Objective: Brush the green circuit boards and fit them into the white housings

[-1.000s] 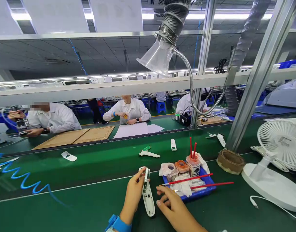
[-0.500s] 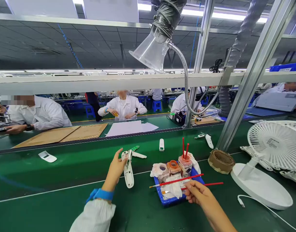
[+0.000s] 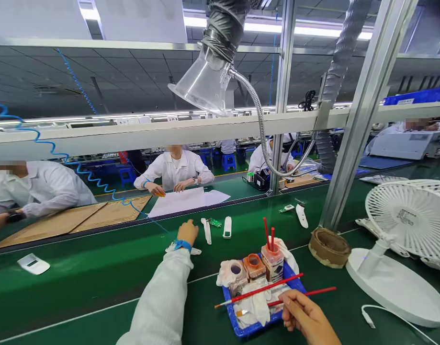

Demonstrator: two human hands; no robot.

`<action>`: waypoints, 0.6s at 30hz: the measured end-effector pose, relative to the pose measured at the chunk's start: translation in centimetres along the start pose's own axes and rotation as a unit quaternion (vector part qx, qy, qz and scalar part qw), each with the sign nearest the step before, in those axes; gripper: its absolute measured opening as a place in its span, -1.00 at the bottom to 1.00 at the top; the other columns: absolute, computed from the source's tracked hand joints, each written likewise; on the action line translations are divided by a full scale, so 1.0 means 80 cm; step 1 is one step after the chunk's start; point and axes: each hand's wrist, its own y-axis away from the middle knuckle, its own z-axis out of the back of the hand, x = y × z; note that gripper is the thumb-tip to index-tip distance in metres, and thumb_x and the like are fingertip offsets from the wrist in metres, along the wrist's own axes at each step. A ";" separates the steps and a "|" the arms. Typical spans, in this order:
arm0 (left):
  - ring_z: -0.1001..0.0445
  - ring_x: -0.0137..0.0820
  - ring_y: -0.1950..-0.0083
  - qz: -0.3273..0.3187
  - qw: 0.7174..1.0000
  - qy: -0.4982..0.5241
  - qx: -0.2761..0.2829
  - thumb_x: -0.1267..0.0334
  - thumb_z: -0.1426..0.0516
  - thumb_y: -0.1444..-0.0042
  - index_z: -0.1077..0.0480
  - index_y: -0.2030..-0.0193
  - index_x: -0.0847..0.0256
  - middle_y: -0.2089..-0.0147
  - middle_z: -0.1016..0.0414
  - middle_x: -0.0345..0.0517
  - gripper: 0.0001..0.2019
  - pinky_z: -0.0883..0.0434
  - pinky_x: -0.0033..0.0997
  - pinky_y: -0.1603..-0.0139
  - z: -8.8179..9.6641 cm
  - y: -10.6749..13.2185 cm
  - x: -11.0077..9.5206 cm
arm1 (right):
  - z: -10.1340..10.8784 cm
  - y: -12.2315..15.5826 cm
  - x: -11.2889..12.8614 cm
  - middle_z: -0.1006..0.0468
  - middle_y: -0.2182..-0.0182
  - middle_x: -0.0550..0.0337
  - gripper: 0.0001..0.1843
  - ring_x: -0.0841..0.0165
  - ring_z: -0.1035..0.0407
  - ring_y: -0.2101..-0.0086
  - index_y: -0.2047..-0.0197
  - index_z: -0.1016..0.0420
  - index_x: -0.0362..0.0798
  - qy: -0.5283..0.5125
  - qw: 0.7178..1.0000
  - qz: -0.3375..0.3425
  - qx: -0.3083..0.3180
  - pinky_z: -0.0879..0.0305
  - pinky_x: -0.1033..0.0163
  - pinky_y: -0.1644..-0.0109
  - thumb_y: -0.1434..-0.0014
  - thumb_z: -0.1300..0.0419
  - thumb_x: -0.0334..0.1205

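Observation:
My left hand point(image 3: 188, 233) reaches out over the green belt, its back toward me and its fingers mostly hidden. Beneath its wrist a white plastic casing point(image 3: 196, 251) sticks out on both sides, largely covered. Just right of that hand are a slim white shell point(image 3: 206, 231), a small green circuit board point(image 3: 215, 223) and a white cover with a window point(image 3: 227, 227). My right hand point(image 3: 299, 311) pinches a red-handled paintbrush point(image 3: 322, 291), whose bristles are over the blue tray point(image 3: 253, 329). Another red paintbrush point(image 3: 263, 289) lies across the tray, above crumpled white tissue point(image 3: 256, 309).
Open paint jars point(image 3: 254, 266) and a bottle holding red sticks point(image 3: 272, 263) stand in the tray. To the right are a tape roll point(image 3: 329, 247) and a white fan point(image 3: 395, 282). A clear hood point(image 3: 205, 81) hangs overhead; co-workers sit across the belt.
My left hand has moved forward and let the white casing down on the belt. My right hand keeps its paintbrush, nearly in place. The view has shifted, and a blue coiled cord shows at left.

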 end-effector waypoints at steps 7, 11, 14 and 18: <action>-0.39 -0.24 0.00 0.097 0.989 -0.105 -0.029 0.20 -0.09 -0.16 -0.30 -0.06 0.25 -0.07 -0.35 0.02 -0.66 -0.37 -0.06 0.03 0.036 0.048 0.087 | -0.010 0.012 0.017 -0.49 0.61 0.23 -0.60 0.45 -0.32 0.59 0.21 -0.50 -0.10 -0.111 0.990 -0.074 -0.041 -0.25 0.41 0.55 0.12 -0.36 -0.10; -0.37 -0.21 -0.03 0.115 0.988 -0.061 -0.079 0.21 -0.09 -0.16 -0.25 -0.12 0.22 -0.15 -0.27 0.05 -0.62 -0.37 -0.04 0.02 0.038 0.053 0.105 | -0.016 0.012 0.033 -0.57 0.52 0.10 -0.72 0.47 -0.38 0.60 0.19 -0.49 -0.20 -0.168 0.968 -0.180 -0.043 -0.32 0.45 0.58 0.02 -0.30 -0.30; -0.35 -0.19 -0.05 0.130 0.981 0.010 -0.144 0.22 -0.09 -0.17 -0.19 -0.18 0.20 -0.20 -0.20 0.07 -0.57 -0.36 -0.03 0.01 0.040 0.053 0.114 | -0.020 0.007 0.037 -0.59 0.50 0.04 -0.81 0.46 -0.41 0.62 0.21 -0.50 -0.27 -0.215 0.946 -0.242 -0.028 -0.39 0.45 0.57 -0.06 -0.24 -0.38; -0.29 -0.16 -0.12 0.153 0.954 0.126 -0.224 0.23 -0.09 -0.17 -0.16 -0.20 0.18 -0.22 -0.18 0.07 -0.54 -0.34 -0.01 -0.03 0.045 0.052 0.131 | -0.020 -0.004 0.025 -0.60 0.51 0.02 -0.90 0.45 -0.43 0.63 0.30 -0.49 -0.28 -0.277 0.923 -0.264 -0.035 -0.42 0.46 0.58 -0.10 -0.20 -0.41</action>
